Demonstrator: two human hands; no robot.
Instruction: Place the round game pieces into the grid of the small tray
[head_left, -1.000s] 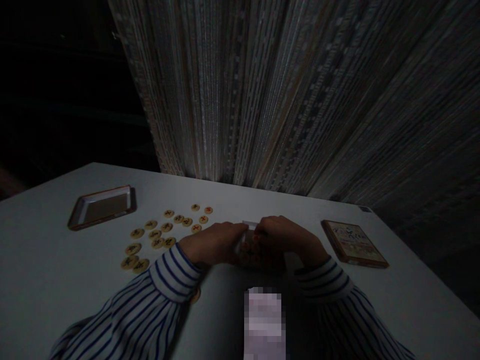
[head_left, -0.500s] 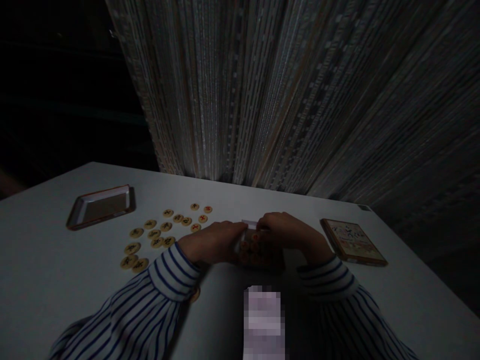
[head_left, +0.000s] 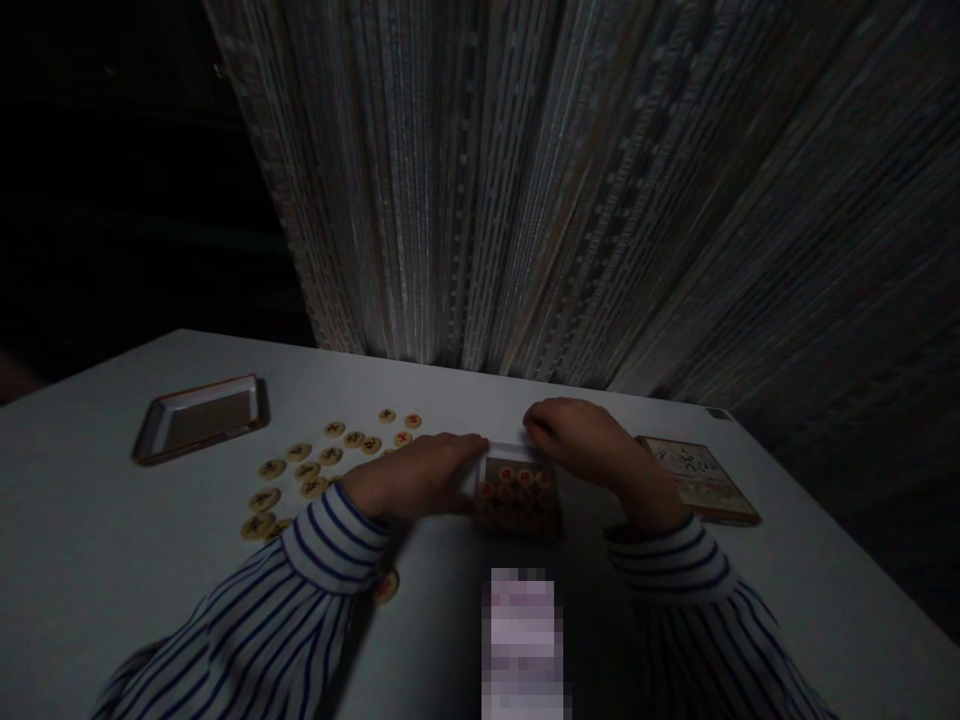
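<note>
A small open box [head_left: 517, 495] holds several round wooden game pieces with red marks, set in rows. My left hand [head_left: 420, 478] lies against the box's left side, fingers together and reaching its far left corner. My right hand [head_left: 581, 440] is curled at the box's far right corner, fingertips pinching the pale far rim. More round pieces [head_left: 322, 462], with black or red marks, lie loose on the white table [head_left: 112, 560] to the left of my left hand. One piece [head_left: 386, 586] lies by my left sleeve.
An empty tray with a brown rim [head_left: 199, 418] sits at the far left. A flat printed lid or board [head_left: 697, 478] lies at the right, near the table's edge. A ribbed curtain [head_left: 562, 200] hangs behind the table. The room is dark.
My right hand has moved from over the box's pieces to its far right corner, uncovering the rows. My left hand stays at the left side.
</note>
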